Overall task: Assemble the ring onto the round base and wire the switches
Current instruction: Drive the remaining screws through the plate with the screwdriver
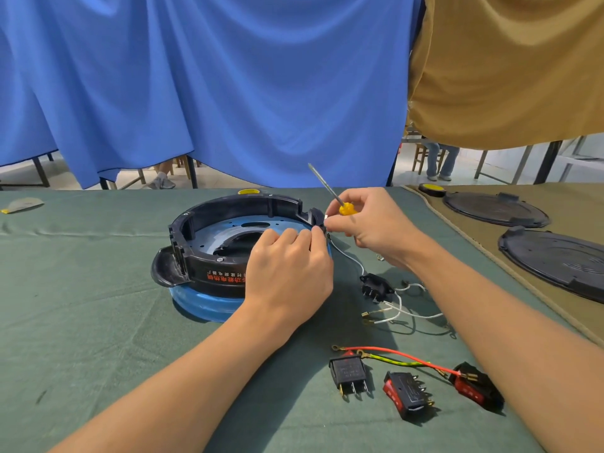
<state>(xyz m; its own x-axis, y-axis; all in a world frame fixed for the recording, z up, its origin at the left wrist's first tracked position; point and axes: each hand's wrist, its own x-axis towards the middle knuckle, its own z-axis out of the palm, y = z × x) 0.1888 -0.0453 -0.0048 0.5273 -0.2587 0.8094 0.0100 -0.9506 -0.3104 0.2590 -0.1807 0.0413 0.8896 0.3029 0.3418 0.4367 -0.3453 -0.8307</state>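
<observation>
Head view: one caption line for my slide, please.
Left hand and right hand, gripping a screwdriver, meet at the black ring on the blue base; three switches lie nearby.

Ring (228, 210) is sitting on top of round base (202, 305), both resting mid-table (81, 322). Left hand (287, 273) is pinching the ring's right edge; right hand (369, 220) is sitting just right of it, holding screwdriver (330, 191), shaft pointing up and away. Socket (376, 287) is lying right of the base, its wires (402, 313) trailing nearer and rightward. Three switches are lying in a row near right: first switch (349, 376) leftmost, second switch (407, 393) in the middle, third switch (477, 385) rightmost. Two loose leads (392, 353) are running just behind them. Far lid (495, 209) and near lid (555, 259) are lying far right, tape roll (431, 188) sitting behind them.
</observation>
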